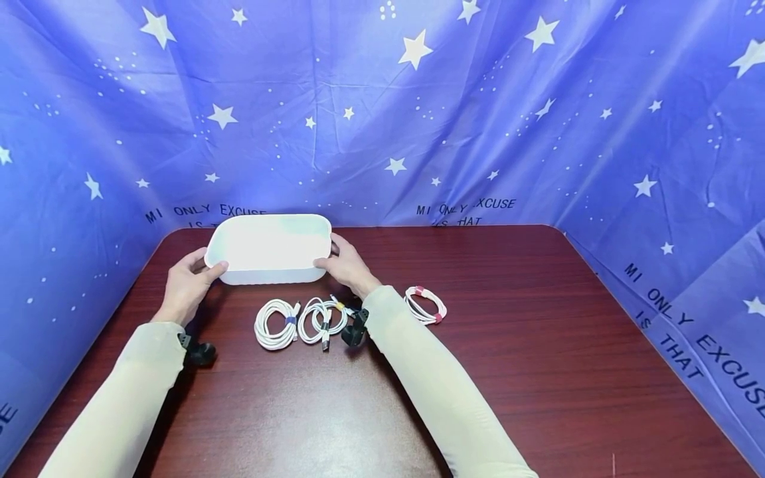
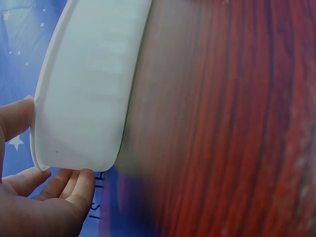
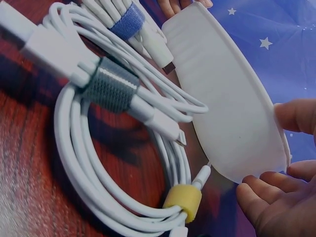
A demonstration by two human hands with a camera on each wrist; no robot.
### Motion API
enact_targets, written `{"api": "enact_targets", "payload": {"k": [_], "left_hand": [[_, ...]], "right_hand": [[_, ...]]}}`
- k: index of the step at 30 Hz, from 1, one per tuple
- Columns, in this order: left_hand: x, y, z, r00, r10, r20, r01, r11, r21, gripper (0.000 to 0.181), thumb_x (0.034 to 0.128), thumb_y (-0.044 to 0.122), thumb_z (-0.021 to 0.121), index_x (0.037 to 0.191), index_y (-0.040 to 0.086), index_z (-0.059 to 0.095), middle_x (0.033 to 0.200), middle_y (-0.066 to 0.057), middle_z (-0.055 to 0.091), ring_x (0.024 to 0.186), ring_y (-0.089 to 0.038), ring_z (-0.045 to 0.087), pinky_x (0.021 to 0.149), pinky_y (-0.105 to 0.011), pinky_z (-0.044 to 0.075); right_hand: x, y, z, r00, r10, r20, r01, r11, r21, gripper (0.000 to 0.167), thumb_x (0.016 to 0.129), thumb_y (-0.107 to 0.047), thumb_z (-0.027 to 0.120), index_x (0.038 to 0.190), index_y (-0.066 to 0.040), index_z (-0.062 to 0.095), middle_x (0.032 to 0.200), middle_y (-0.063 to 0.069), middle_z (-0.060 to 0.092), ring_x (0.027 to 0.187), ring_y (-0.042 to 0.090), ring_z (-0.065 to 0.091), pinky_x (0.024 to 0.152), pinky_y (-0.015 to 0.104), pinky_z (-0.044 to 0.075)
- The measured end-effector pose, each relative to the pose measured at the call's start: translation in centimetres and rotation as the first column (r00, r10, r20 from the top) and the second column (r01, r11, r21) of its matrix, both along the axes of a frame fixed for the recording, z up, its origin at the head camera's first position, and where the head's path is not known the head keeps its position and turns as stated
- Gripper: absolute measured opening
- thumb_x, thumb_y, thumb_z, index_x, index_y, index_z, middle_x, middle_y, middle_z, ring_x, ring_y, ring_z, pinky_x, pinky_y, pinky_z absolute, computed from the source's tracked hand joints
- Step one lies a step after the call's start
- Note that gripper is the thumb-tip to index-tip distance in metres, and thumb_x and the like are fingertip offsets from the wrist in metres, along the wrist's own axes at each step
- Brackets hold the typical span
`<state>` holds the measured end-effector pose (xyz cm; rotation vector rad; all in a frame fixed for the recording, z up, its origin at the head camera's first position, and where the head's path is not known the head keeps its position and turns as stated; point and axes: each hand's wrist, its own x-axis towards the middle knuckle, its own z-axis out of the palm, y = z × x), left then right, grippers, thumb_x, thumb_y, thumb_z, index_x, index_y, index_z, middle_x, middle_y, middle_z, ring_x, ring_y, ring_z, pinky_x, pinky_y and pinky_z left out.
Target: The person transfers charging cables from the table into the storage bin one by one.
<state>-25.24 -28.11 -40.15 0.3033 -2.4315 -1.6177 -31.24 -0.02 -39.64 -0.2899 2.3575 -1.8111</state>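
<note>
A white plastic bin with rounded corners is near the back left of the table, held by both hands. My left hand grips its left end, thumb at the rim and fingers against the end wall. At the right end my right hand holds it the same way, thumb on the rim. In front of the bin lie coiled white cables: one with a blue strap, one with a black strap, and one with a yellow strap. Whether the bin touches the table is unclear.
Right of my right forearm lies another coiled white cable with red straps. The dark red wooden table extends to the right and front. A blue star-patterned curtain hangs behind it and at both sides.
</note>
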Motion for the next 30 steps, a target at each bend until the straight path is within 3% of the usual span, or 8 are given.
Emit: {"api": "enact_targets", "payload": {"k": [13, 24, 30], "left_hand": [[-0.1, 0.6, 0.1, 1.0, 0.008, 0.027, -0.008, 1.0, -0.002, 0.065, 0.0903, 0.033, 0.065, 0.143, 0.004, 0.041, 0.136, -0.019, 0.049, 0.109, -0.013, 0.051, 0.08, -0.011, 0.042], [-0.4, 1.1, 0.1, 0.998, 0.005, 0.056, -0.005, 1.0, -0.003, 0.067, 0.0907, 0.035, 0.064, 0.145, 0.006, 0.039, 0.139, -0.016, 0.047, 0.119, -0.022, 0.048, 0.096, -0.028, 0.045], [-0.4, 1.4, 0.1, 0.999, 0.002, 0.041, -0.003, 1.0, 0.006, 0.065, 0.0906, 0.033, 0.065, 0.144, 0.005, 0.04, 0.138, -0.017, 0.048, 0.115, -0.018, 0.05, 0.086, -0.016, 0.045]], "right_hand": [[-0.1, 0.6, 0.0, 1.0, -0.007, 0.009, 0.007, 1.0, 0.003, 0.071, 0.082, -0.004, 0.068, 0.146, -0.011, 0.037, 0.132, 0.009, 0.056, 0.116, 0.018, 0.054, 0.096, 0.029, 0.045], [-0.2, 1.1, 0.0, 1.0, -0.003, 0.018, 0.003, 1.0, -0.004, 0.071, 0.084, -0.002, 0.066, 0.147, -0.01, 0.035, 0.133, 0.011, 0.054, 0.119, 0.019, 0.052, 0.096, 0.029, 0.046], [-0.2, 1.4, 0.0, 1.0, -0.003, 0.012, 0.004, 1.0, -0.016, 0.07, 0.084, -0.001, 0.066, 0.146, -0.009, 0.035, 0.134, 0.012, 0.054, 0.12, 0.021, 0.051, 0.097, 0.029, 0.045]]}}
